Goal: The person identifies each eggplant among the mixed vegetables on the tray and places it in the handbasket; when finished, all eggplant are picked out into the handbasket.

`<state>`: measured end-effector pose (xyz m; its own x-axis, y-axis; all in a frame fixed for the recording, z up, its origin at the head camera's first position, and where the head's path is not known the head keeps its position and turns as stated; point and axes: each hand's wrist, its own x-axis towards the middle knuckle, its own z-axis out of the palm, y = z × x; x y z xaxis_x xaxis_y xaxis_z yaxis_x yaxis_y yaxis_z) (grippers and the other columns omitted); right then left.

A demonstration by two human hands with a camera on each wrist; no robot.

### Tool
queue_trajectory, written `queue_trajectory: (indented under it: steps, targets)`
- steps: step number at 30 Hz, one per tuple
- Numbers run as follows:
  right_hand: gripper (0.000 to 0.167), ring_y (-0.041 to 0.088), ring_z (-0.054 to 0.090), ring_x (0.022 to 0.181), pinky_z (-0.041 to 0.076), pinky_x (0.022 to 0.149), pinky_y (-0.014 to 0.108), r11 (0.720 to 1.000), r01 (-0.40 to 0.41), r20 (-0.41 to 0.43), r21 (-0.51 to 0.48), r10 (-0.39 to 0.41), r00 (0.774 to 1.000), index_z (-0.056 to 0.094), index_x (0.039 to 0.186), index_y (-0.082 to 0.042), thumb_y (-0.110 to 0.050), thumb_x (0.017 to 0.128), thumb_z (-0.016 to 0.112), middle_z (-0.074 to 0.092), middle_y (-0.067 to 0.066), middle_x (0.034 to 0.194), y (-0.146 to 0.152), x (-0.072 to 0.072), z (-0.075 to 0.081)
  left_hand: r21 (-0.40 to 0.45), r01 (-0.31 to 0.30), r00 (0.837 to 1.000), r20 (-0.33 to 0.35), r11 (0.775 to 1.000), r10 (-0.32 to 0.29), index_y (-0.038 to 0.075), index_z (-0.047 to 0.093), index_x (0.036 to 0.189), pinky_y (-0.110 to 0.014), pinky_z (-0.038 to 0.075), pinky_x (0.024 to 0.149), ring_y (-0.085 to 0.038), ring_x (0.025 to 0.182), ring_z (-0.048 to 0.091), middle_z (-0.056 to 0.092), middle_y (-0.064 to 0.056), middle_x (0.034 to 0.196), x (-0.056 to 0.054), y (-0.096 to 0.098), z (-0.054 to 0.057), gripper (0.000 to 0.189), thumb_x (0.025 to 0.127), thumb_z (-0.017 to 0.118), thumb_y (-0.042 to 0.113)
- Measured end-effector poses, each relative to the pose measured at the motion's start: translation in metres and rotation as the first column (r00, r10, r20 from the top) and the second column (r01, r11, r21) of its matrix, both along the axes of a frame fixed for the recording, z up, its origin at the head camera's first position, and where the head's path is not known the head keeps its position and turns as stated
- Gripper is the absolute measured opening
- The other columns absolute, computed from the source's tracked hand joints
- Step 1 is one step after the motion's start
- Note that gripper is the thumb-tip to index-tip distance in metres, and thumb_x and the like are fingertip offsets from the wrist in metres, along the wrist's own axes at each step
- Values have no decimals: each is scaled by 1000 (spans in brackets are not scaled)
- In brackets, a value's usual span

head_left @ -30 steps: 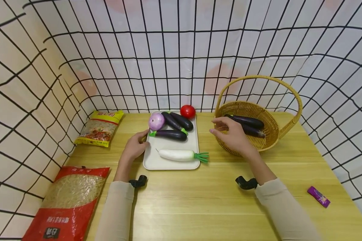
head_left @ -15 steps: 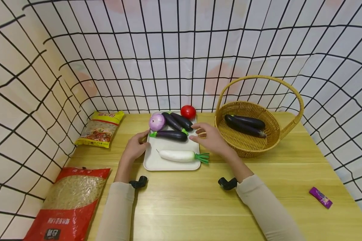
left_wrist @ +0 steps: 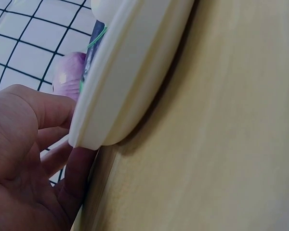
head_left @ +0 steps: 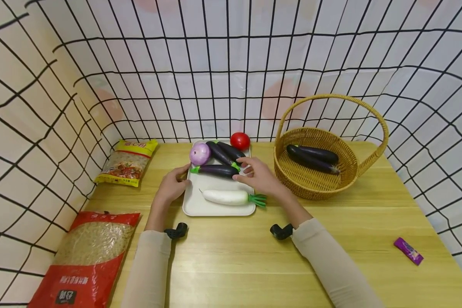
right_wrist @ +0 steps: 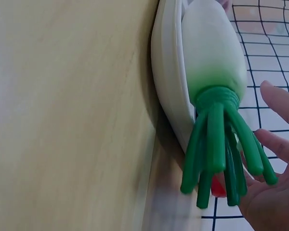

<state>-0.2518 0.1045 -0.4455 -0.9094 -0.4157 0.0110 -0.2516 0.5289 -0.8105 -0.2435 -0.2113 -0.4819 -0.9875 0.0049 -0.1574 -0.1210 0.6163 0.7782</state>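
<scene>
While the left hand (head_left: 172,187) touches the left rim of the tray (head_left: 215,210), grip unclear, the right hand (head_left: 259,175) stands spread at the front eggplant (head_left: 215,170) there, near the back edge of the tabletop (head_left: 231,256), apparently mid-reach; next likely calls for a pinch.

A pale yellow wooden tabletop (head_left: 223,256) with horizontal grain fills the lower middle of the frame. Behind it stands a white back wall (head_left: 238,54); a cream left wall (head_left: 7,179) and a whitish right wall (head_left: 446,171) close the sides. A black grid (head_left: 248,37) covers all three, bending near the corners. Faint peach patches (head_left: 282,100) show at upper centre. The light is soft, warmer at left.
</scene>
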Motion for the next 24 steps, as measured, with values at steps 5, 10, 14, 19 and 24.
queue_trajectory:
  steps: [5, 10, 14, 19, 24]
  targets:
    - [67, 34, 61, 118, 54, 100, 43, 999, -8, -10, 41, 9, 1000, 49, 152, -11, -35, 94, 75, 56, 18, 137, -7, -5, -3, -1, 1, 1000, 3, 1000, -1, 29, 45, 157, -44, 49, 97, -32, 116, 53, 43, -8, 163, -1, 1, 2, 65, 96, 62, 17]
    - [68, 33, 62, 115, 53, 100, 45, 996, -23, 1, 87, 23, 1000, 48, 152, -13, -37, 94, 74, 57, 19, 136, -13, -9, -4, -3, 4, 1000, 4, 1000, -4, 29, 45, 157, -39, 48, 89, -31, 111, 53, 46, -10, 160, 0, 1, 4, 65, 96, 62, 17]
    - [70, 31, 60, 116, 52, 101, 47, 988, -32, 18, 149, 30, 999, 45, 155, -15, -42, 95, 72, 56, 18, 138, -17, -10, -4, -5, 2, 1000, 4, 1000, -2, 29, 45, 157, -35, 46, 84, -30, 108, 53, 47, -10, 159, 0, 1, 4, 64, 96, 63, 17]
    - [68, 27, 59, 110, 52, 96, 44, 979, -23, -8, 202, 26, 1000, 46, 154, -15, -43, 96, 70, 61, 16, 131, -20, -12, -6, -2, 1, 1000, 0, 1000, -1, 28, 45, 157, -34, 45, 82, -29, 106, 52, 48, -10, 158, -1, 0, 2, 65, 96, 62, 16]
    - [64, 23, 56, 94, 46, 83, 37, 973, -14, -28, 229, 21, 999, 50, 152, -14, -40, 97, 69, 63, 11, 107, -23, -12, -8, 13, 0, 1000, -6, 1000, 0, 27, 46, 157, -34, 45, 83, -28, 106, 53, 48, -9, 159, 0, 0, 1, 67, 93, 63, 16]
